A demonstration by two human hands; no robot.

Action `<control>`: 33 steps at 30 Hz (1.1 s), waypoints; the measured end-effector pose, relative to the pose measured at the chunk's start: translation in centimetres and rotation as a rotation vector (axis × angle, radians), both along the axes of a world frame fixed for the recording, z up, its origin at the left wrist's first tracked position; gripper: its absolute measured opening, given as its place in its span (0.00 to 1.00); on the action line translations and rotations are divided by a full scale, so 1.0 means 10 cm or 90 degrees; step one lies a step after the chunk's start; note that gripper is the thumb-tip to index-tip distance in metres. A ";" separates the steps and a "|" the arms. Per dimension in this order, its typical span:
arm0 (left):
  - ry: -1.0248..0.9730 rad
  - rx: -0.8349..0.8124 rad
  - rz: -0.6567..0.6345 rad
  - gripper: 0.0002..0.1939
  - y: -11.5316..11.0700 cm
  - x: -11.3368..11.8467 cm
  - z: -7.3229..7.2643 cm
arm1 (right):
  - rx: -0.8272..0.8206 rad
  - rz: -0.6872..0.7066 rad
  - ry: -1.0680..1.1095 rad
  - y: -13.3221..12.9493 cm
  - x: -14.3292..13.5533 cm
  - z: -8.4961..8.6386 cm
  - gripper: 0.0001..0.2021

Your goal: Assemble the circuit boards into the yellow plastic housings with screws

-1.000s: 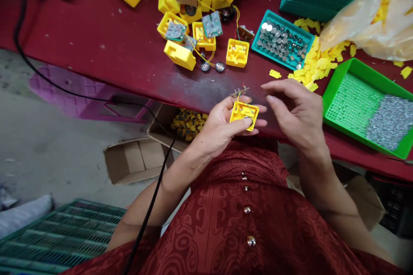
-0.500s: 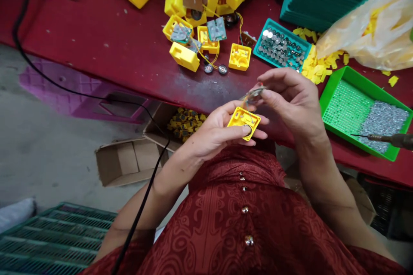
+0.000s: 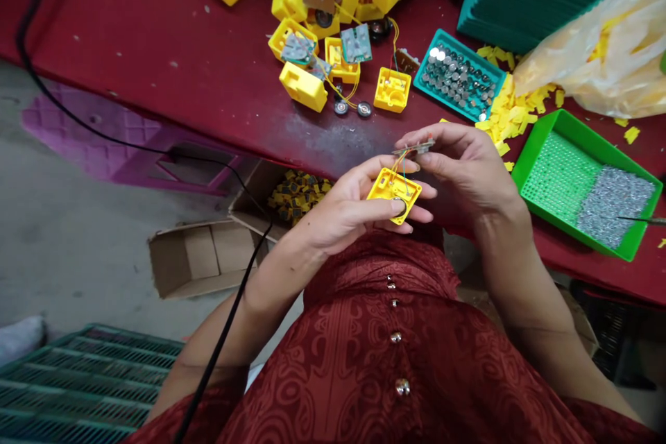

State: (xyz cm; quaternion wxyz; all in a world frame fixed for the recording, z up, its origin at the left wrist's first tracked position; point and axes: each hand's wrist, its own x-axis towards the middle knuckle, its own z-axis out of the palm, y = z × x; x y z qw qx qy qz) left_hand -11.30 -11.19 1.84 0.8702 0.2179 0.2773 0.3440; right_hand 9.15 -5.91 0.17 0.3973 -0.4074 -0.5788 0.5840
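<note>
My left hand [image 3: 354, 208] holds a small open yellow case [image 3: 388, 186], its thumb on a round dark disc [image 3: 399, 207] in the near corner. Between the thumb and fingers of my right hand [image 3: 471, 166] is a small circuit board [image 3: 413, 147], seen nearly edge-on just above the case. Thin yellow and blue-green wires run from the board down into the case. Beyond my hands on the red table [image 3: 208, 76] lie more yellow cases [image 3: 393, 90], some with boards and wired round discs [image 3: 364, 109].
A teal tray [image 3: 458, 76] of round metal pieces and a green basket [image 3: 562, 159] of small metal parts are at the right. Yellow chips [image 3: 504, 114] lie between them. A black cable [image 3: 229, 333] crosses over my left arm. Cardboard boxes [image 3: 202, 260] stand below the table.
The circuit board has tilted in my right hand, and the wires below it now show more clearly. The tool tip over the green basket has shifted right. The view has moved slightly.
</note>
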 end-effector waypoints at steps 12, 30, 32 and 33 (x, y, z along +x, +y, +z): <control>0.115 -0.026 0.195 0.19 0.06 0.19 -0.11 | 0.289 -0.200 -0.230 -0.49 -0.28 0.38 0.03; 0.080 -0.027 0.189 0.16 0.00 0.07 0.02 | 0.560 0.031 -0.427 -0.66 -0.14 0.51 0.14; 0.081 -0.036 0.174 0.18 0.01 0.06 0.04 | 0.515 -0.003 -0.431 -0.65 -0.15 0.53 0.14; 0.077 -0.044 0.160 0.19 0.01 0.05 0.04 | 0.486 -0.018 -0.431 -0.64 -0.15 0.55 0.13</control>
